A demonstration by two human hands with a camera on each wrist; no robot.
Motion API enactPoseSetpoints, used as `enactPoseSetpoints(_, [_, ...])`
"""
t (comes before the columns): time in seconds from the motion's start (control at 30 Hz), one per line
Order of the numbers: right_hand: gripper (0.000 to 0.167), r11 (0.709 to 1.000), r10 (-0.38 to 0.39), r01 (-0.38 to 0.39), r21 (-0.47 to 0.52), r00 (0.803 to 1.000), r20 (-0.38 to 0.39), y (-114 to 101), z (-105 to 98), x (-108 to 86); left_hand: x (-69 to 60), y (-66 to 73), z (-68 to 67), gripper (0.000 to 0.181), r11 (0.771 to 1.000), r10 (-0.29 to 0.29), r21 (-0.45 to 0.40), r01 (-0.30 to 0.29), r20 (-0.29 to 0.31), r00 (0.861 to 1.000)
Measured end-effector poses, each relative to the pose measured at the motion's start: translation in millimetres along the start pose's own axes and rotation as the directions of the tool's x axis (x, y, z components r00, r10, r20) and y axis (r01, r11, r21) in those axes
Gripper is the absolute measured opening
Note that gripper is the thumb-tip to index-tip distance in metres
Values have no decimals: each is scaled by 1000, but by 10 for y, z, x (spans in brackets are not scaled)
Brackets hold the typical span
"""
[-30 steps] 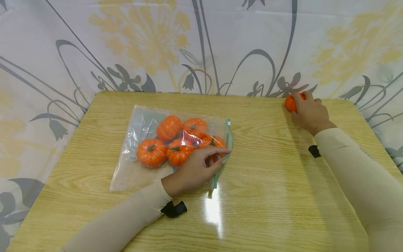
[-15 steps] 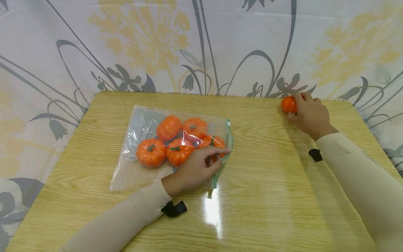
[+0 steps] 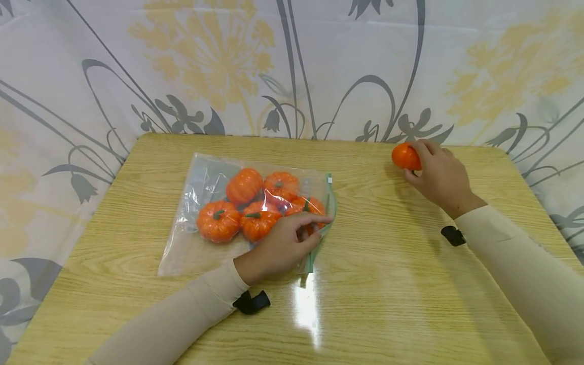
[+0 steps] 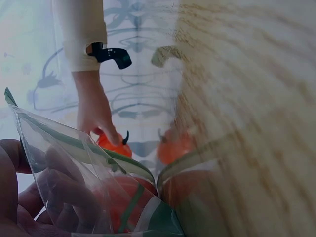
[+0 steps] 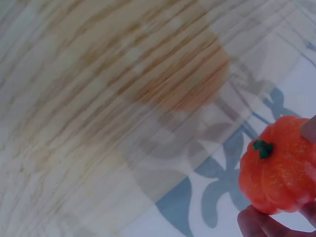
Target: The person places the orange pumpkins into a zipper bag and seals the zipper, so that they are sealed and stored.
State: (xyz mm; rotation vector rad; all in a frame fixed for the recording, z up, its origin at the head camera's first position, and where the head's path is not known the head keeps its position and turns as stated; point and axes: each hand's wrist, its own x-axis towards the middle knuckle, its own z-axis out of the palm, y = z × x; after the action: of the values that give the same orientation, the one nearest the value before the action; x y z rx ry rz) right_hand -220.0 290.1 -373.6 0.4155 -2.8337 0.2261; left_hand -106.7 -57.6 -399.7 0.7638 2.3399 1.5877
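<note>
A clear zip bag with a green-edged mouth lies flat on the table, its mouth facing right. Several small orange pumpkins with green stems are inside it. My left hand pinches the bag's mouth edge between thumb and fingers; in the left wrist view the clear film stands raised there. At the table's back right, my right hand grips one more orange pumpkin by its sides. The right wrist view shows this pumpkin with its green stem, lifted off the table, fingertips partly out of frame.
The wood-grain table is glossy and reflects light near the bag's mouth. A curtain with grey and yellow flowers hangs behind the table's back edge. Black straps sit on both wrists.
My right hand has moved left along the back of the table with the pumpkin in its grip. The left hand and the bag have stayed in place.
</note>
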Motion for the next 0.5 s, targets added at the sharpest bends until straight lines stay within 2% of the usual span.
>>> enactPoseSetpoints(0.27, [57,996,-82,83,25,995,-54,-196,-14,-106,8,-12,7,37,1000,18,-12,-18,1,1000])
enactPoseSetpoints(0.5, [59,993,-110,112,44,993,-46,-351,-16,-192,12,-26,12,37,1000,12,-10,-12,-1,1000])
